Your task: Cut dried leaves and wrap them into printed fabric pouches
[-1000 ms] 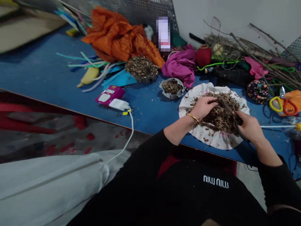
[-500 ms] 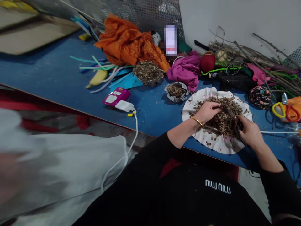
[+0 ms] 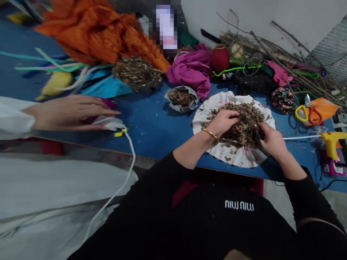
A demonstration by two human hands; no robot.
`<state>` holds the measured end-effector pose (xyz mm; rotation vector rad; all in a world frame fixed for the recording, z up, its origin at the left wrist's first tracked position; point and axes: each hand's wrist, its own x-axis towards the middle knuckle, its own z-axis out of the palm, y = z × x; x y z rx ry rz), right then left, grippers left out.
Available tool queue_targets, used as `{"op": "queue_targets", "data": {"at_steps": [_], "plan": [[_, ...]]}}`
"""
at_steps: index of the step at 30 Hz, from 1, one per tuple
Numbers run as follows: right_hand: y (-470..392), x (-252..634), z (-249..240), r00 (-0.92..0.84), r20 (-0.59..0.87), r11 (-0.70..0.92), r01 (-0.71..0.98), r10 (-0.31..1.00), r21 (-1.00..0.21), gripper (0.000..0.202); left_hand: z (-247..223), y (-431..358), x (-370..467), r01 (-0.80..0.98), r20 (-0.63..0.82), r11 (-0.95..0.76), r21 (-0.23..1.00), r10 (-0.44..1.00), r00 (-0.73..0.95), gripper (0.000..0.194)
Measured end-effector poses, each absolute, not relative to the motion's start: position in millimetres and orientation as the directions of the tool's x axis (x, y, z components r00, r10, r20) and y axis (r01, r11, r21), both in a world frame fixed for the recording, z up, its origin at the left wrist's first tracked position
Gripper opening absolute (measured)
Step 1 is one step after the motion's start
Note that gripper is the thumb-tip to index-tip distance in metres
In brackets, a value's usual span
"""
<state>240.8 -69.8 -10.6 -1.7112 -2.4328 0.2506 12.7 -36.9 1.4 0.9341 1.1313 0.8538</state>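
The person wears a black top (image 3: 200,216), plain and dark over most of its surface, with a few tiny pale specks on the front. Across the chest runs white lettering (image 3: 239,205), in rounded block capitals that appear upside down from this view (they seem to spell "MIU MIU"). The sleeves (image 3: 151,184) are the same black and end on the forearms, leaving the wrists bare; the right one looks gathered into folds. Around the left wrist sits a thin, gold-coloured bangle (image 3: 210,134), smooth and narrow. The right wrist has bare skin only.
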Motion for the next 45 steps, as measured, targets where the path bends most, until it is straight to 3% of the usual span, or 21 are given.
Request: {"op": "queue_targets", "data": {"at_steps": [7,15,22,29,36,40,45], "plan": [[-72,236,-10,-0.342,0.052,0.345,0.92,0.938,-0.187,0.048,-9,-34,10,-0.012,-0.295,0.308,0.951,0.921,0.254,0.013],[-71,240,-11,-0.343,0.031,0.343,0.923,0.939,-0.174,0.046,1,-35,9,0.0,-0.386,0.395,0.919,0.897,0.218,0.015],[-73,235,-10,-0.333,0.048,0.336,0.928,0.942,-0.16,0.049,-11,-32,10,0.082,-0.197,0.182,0.98,0.951,0.238,0.011],[-71,239,-8,-0.342,0.039,0.343,0.915,0.939,-0.212,0.042,-17,-29,6,0.099,-0.162,0.143,0.985,0.961,0.224,0.013],[-69,246,-2,-0.337,0.06,0.334,0.866,0.94,-0.373,0.04,-14,-29,7,-0.007,-0.22,0.227,0.974,0.949,0.225,0.012],[-67,251,3,-0.27,0.103,0.289,0.887,0.957,-0.359,0.049,-12,-29,7,-0.147,-0.296,0.323,0.935,0.938,0.18,0.021],[-67,254,5,-0.355,0.117,0.373,0.86,0.927,-0.348,0.056,-2,-32,9,-0.23,-0.296,0.311,0.922,0.95,0.099,0.019]]}}
